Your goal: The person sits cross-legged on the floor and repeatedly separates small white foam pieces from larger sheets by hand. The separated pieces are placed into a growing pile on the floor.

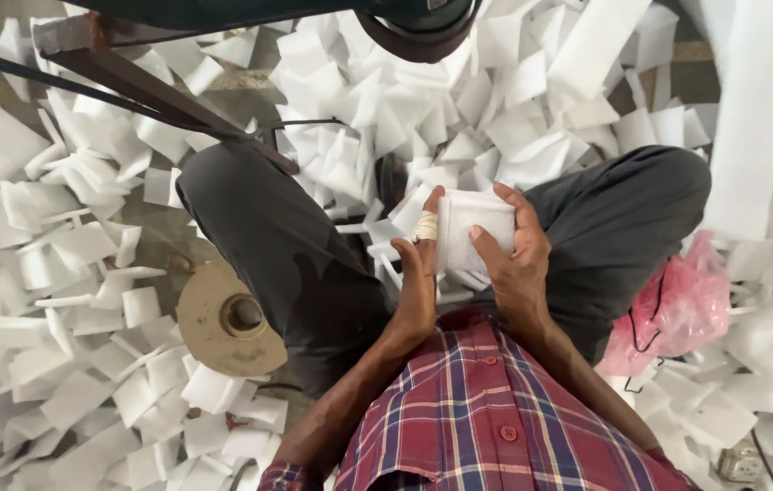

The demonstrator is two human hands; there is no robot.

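Seated on the floor, the person holds a small stack of white rectangular foam pads (476, 232) above the lap. The left hand (418, 273), one finger taped, presses its edge; the right hand (518, 259) has its fingers wrapped around it. The step in hand appears to be squaring the stack; next would call for a steady grip. Loose white foam offcuts (86, 245) cover the floor.

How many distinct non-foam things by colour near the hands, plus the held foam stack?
White: 1, foam stack held by left hand and right hand
Pink: 1, plastic bag
Tan: 1, round disc
Total: 3
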